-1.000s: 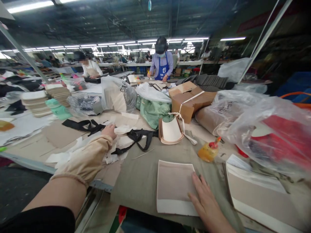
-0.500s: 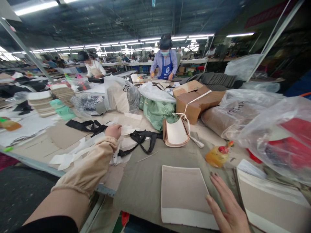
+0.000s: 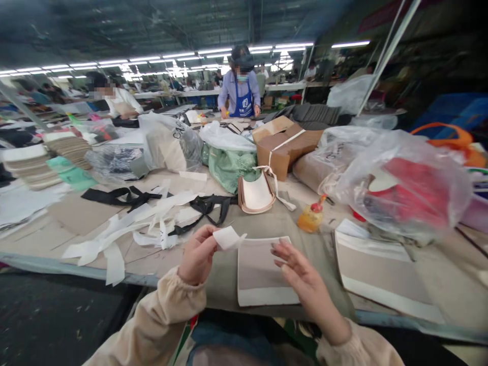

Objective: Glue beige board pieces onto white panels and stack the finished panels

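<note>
Nearest, 2 hands raised over the table edge. Left hand (image 3: 198, 254) pinching a small white paper piece (image 3: 227, 237) between thumb and fingers, lifted clear of the table. Right hand (image 3: 301, 274) open, fingers spread, holding nothing, hovering just right of the paper piece and above a flat grey panel (image 3: 259, 269) with white borders. Panel lying flat on an olive-grey cloth (image 3: 290, 229) at the near edge of the table (image 3: 57, 239).

To the right of the panel, a stack of larger grey panels (image 3: 377, 272), also white-edged, angled on the tabletop. Just beyond, a small amber bottle (image 3: 310, 217) with a red cap, tipped over. Right again, a big clear plastic bag (image 3: 404, 188) with red contents inside.

Left of the hands, a scatter of white paper strips (image 3: 125, 229) across the table, some hanging past the edge. Black straps (image 3: 125, 195) lying among them.

Farther back, a curved bundle of white-faced pieces (image 3: 256, 194), standing on edge, with a white cord trailing from it. Behind that, a green bag (image 3: 231, 168) and a brown cardboard box (image 3: 284, 145) tied with white tape. To the left, stacked tan pieces (image 3: 30, 165) and a mint-green item beside them.

At the far side, a person in a blue apron (image 3: 240, 91) bent over another table; another person in white (image 3: 122, 104) to the left.
</note>
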{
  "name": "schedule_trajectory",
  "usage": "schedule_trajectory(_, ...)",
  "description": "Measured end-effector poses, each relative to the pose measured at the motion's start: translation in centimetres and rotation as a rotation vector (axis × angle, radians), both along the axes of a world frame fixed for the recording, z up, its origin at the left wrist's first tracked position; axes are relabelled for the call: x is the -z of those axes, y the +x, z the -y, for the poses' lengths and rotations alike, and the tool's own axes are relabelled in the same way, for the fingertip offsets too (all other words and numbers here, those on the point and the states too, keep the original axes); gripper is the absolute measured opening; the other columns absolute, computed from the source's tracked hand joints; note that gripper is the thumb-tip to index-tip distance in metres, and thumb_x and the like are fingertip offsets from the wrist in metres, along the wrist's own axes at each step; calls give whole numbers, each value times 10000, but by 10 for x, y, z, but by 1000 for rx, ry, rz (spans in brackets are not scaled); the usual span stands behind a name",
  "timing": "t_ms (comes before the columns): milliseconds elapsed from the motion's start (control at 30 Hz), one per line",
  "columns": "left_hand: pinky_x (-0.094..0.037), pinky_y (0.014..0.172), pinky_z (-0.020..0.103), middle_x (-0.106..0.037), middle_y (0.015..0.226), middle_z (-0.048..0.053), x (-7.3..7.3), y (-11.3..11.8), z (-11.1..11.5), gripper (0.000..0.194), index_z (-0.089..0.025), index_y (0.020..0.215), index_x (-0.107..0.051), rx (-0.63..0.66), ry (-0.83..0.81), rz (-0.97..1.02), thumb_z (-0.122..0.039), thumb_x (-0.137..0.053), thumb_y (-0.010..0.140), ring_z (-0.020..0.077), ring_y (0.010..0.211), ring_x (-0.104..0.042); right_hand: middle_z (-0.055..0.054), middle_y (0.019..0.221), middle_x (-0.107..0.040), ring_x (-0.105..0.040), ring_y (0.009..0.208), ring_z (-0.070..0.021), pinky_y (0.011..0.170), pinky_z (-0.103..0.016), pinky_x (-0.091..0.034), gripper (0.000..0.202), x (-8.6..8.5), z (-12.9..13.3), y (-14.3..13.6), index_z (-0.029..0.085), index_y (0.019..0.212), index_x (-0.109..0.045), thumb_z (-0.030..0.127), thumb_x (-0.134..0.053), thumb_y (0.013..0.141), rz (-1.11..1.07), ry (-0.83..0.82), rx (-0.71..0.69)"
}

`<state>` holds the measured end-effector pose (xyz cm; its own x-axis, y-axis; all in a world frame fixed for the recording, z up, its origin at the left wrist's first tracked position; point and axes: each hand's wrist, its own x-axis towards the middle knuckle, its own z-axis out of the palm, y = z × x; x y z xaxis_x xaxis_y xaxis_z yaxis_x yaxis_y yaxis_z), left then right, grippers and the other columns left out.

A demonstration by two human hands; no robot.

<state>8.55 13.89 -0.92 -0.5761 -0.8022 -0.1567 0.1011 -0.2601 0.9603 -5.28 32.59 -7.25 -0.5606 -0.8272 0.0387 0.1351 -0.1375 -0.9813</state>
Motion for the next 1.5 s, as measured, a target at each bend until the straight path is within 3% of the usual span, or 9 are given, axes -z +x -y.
schedule_trajectory(167,-432,642,225,-661,812,13,23,-13,-52,154,-162,696,-551,81,-105,-61,-239,-683,704,137,731,-585,-65,1252,-509,-458,1151,-214,977,-376,-375,494,-19,6,11,249,1222,-498,340,-665,765,-47,-25,-124)
schedule_trajectory(233,-443,713,256,-665,868,32,30,-12,-60,104,-164,719,-570,146,-221,-15,-225,-650,746,161,805,-596,-32,983,-608,-546,925,-167,830,-286,-440,300,-21,2,11,197,1010,-598,340,-668,757,-49,34,-127)
schedule_trajectory(333,-413,847,318,-651,989,74,33,-5,-61,67,-162,747,-582,270,-365,43,-211,-614,779,207,947,-582,29,656,-528,-464,583,-89,532,-194,-378,241,-24,-9,5,158,794,-586,398,-602,799,114,126,-157)
schedule_trajectory(567,-249,1035,430,-482,1316,136,20,-6,-55,523,-191,1262,-463,679,-31,-197,-451,-530,814,288,1261,-361,21,692,-559,-442,607,-80,559,-185,-345,180,-48,-24,-4,149,823,-666,308,-584,809,-23,188,-473)
schedule_trajectory(733,-423,768,286,-618,947,86,21,-8,-53,586,-147,1160,-546,996,90,-26,-469,-693,693,190,865,-568,28,698,-588,-483,634,-92,584,-187,-362,168,-59,-19,-6,167,828,-681,283,-560,823,-275,221,-549)
schedule_trajectory(833,-343,535,184,-577,694,10,29,-2,-48,433,-120,921,-607,953,208,114,-396,-759,624,86,582,-486,27,745,-627,-529,691,-111,621,-195,-384,147,-55,-14,-19,181,836,-681,284,-581,805,-385,282,-455)
schedule_trajectory(967,-297,472,194,-519,558,-21,41,0,-38,361,-122,697,-569,792,142,305,-424,-740,599,76,484,-417,11,844,-645,-560,761,-139,685,-225,-411,214,-37,-4,-43,195,930,-669,299,-638,746,-407,347,-385)
schedule_trajectory(1233,-309,561,231,-547,591,-22,62,-19,-16,241,-182,713,-632,379,-814,827,-400,-540,762,121,567,-475,6,772,-629,-559,678,-148,672,-265,-424,482,16,20,-71,172,1217,-533,244,-590,744,-583,592,-8)
schedule_trajectory(1500,-302,564,252,-575,701,6,80,-33,-8,210,-193,693,-581,257,-1044,990,-381,-540,776,147,648,-524,10,736,-648,-596,698,-181,652,-282,-415,502,36,28,-74,189,1254,-496,261,-582,764,-766,748,133)
